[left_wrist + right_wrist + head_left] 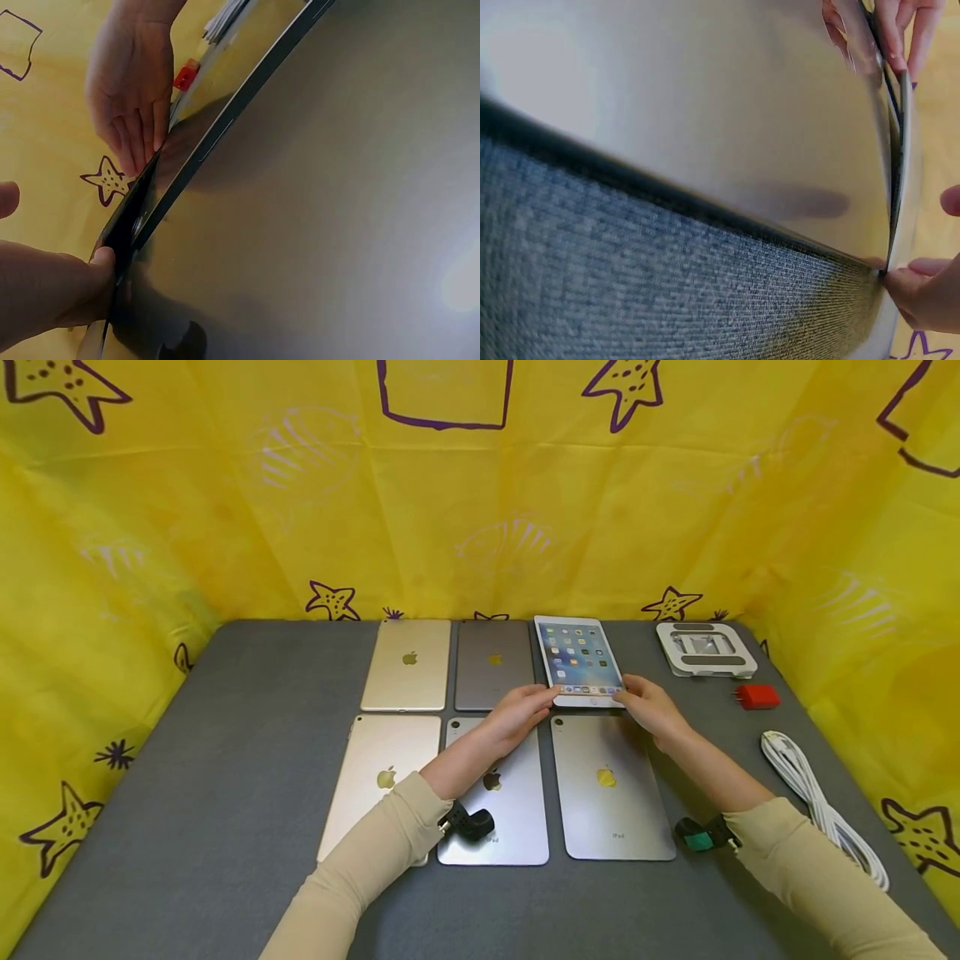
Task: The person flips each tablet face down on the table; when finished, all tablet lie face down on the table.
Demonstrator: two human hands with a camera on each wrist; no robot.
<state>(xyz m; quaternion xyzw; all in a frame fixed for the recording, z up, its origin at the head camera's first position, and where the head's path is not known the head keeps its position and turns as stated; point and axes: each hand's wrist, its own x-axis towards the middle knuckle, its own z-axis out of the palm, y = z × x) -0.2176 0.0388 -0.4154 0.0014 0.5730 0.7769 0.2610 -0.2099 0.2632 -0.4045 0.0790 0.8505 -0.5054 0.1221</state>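
A white-framed iPad (pixel 577 652) with its screen lit and app icons showing is at the back of the table, right of the other tablets. My left hand (pixel 519 717) grips its near left corner, and my right hand (pixel 651 708) holds the near right corner with the thumb at the edge. In the left wrist view the left hand (pixel 52 285) is low at the left, and the right hand (pixel 133 82) is at the opposite end of the edge. From the right wrist, the right hand (pixel 930 289) pinches the edge; its underside fingers are partly hidden.
Face-down iPads lie in two rows: gold (pixel 409 665) and grey (pixel 493 662) behind, gold (pixel 390 760), silver (pixel 517 810) and another silver (pixel 611 802) in front. To the right are a white folding stand (pixel 678 656), a red charger plug (pixel 757 697) and a coiled white cable (pixel 825 814).
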